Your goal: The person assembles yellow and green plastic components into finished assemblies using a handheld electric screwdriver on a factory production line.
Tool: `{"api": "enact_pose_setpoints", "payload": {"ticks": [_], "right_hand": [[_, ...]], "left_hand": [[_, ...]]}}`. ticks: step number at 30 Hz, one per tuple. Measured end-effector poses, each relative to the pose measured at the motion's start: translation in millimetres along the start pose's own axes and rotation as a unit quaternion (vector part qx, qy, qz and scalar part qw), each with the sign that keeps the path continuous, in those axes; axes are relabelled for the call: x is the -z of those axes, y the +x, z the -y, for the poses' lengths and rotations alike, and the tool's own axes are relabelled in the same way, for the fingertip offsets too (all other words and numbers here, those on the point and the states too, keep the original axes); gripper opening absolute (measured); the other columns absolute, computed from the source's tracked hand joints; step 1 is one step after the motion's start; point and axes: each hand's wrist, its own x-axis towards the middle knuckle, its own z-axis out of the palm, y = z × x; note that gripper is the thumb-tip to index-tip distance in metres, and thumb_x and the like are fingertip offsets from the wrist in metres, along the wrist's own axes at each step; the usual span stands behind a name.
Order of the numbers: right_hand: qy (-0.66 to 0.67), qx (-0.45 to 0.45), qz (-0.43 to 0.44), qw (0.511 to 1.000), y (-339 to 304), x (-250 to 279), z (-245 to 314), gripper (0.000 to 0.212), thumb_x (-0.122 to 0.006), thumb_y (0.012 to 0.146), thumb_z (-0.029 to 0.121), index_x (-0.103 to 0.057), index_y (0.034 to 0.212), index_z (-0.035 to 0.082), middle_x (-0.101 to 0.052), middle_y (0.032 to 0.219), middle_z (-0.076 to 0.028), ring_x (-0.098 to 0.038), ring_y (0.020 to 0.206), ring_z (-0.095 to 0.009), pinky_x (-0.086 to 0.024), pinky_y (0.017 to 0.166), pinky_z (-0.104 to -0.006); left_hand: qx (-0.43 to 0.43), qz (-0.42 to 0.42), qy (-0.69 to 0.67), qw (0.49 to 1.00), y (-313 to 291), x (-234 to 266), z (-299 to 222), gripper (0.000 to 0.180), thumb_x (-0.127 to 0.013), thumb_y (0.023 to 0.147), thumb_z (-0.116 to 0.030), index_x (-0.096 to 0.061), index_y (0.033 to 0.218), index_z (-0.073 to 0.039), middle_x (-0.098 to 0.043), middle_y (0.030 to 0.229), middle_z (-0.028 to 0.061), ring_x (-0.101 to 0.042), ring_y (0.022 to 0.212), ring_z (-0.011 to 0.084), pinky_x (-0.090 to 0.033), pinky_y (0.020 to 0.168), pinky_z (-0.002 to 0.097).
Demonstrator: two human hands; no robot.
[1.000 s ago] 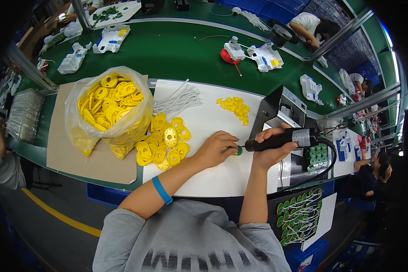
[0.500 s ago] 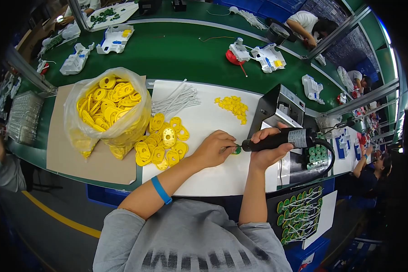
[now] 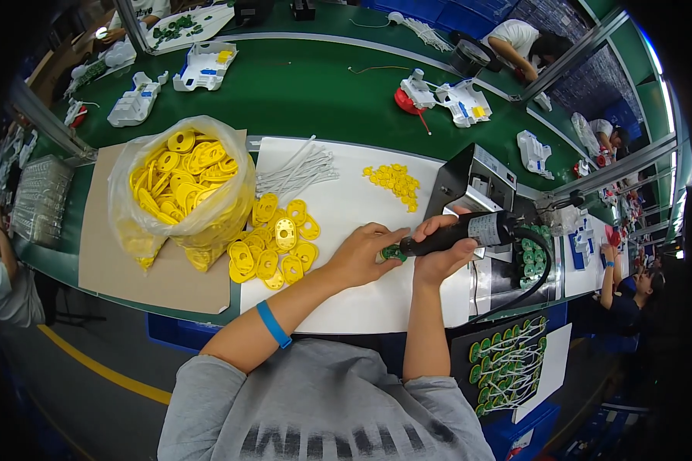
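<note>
My right hand (image 3: 440, 257) is wrapped around a black electric screwdriver (image 3: 457, 234), held nearly level with its tip toward the left. A cable runs from its back end. In the fingers of my left hand (image 3: 367, 257) is a small green circuit board (image 3: 392, 252), partly covered by them. The screwdriver's tip meets the board or stops just beside it; I cannot tell which. To the left of my left hand lies a loose pile of yellow plastic plates (image 3: 273, 242). White cable ties or wires (image 3: 300, 173) and small yellow pieces (image 3: 393, 183) lie beyond on the white sheet (image 3: 346, 207).
A plastic bag (image 3: 184, 192) full of yellow plates stands on cardboard (image 3: 100, 246). A black metal device (image 3: 480, 184) stands at right, before green boards (image 3: 534, 257). Wired boards (image 3: 507, 365) sit lower right. White housings (image 3: 206, 65) lie on the green belt (image 3: 300, 84). Other people work around.
The screwdriver and my right hand have shifted slightly left and down. More of the green board now shows at my left fingers. The housings on the belt have moved a little to the right.
</note>
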Motion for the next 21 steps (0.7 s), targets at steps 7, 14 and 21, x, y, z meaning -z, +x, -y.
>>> {"api": "enact_pose_setpoints", "payload": {"ticks": [7, 14, 21], "right_hand": [[0.023, -0.024, 0.025, 0.999, -5, -6, -8, 0.093, -0.054, 0.087, 0.079, -0.044, 0.124, -0.006, -0.055, 0.074, -0.008, -0.057, 0.059, -0.014, -0.050, 0.057, -0.0273], [0.007, -0.018, 0.027, 0.999, -9, -10, -10, 0.093, -0.057, 0.086, 0.078, -0.044, 0.124, -0.006, -0.055, 0.074, -0.008, -0.057, 0.059, -0.015, -0.050, 0.057, -0.0277], [0.011, -0.015, 0.022, 1.000, -13, -11, -13, 0.092, -0.057, 0.086, 0.078, -0.045, 0.123, -0.006, -0.055, 0.073, -0.008, -0.057, 0.059, -0.015, -0.050, 0.057, -0.0284]], "left_hand": [[0.069, 0.035, 0.024, 0.997, -3, 4, 2, 0.093, -0.082, 0.080, -0.017, -0.031, 0.158, -0.010, -0.067, 0.109, 0.0165, -0.060, 0.107, 0.0337, -0.048, 0.097, 0.0415], [0.068, 0.029, 0.019, 0.997, -4, 7, 6, 0.098, -0.083, 0.079, -0.015, -0.026, 0.159, -0.011, -0.072, 0.109, 0.0108, -0.058, 0.108, 0.0338, -0.047, 0.097, 0.0413], [0.076, 0.034, 0.013, 0.996, -6, 8, 7, 0.098, -0.082, 0.079, -0.015, -0.026, 0.159, -0.009, -0.072, 0.110, 0.0113, -0.059, 0.108, 0.0345, -0.047, 0.097, 0.0416]]}}
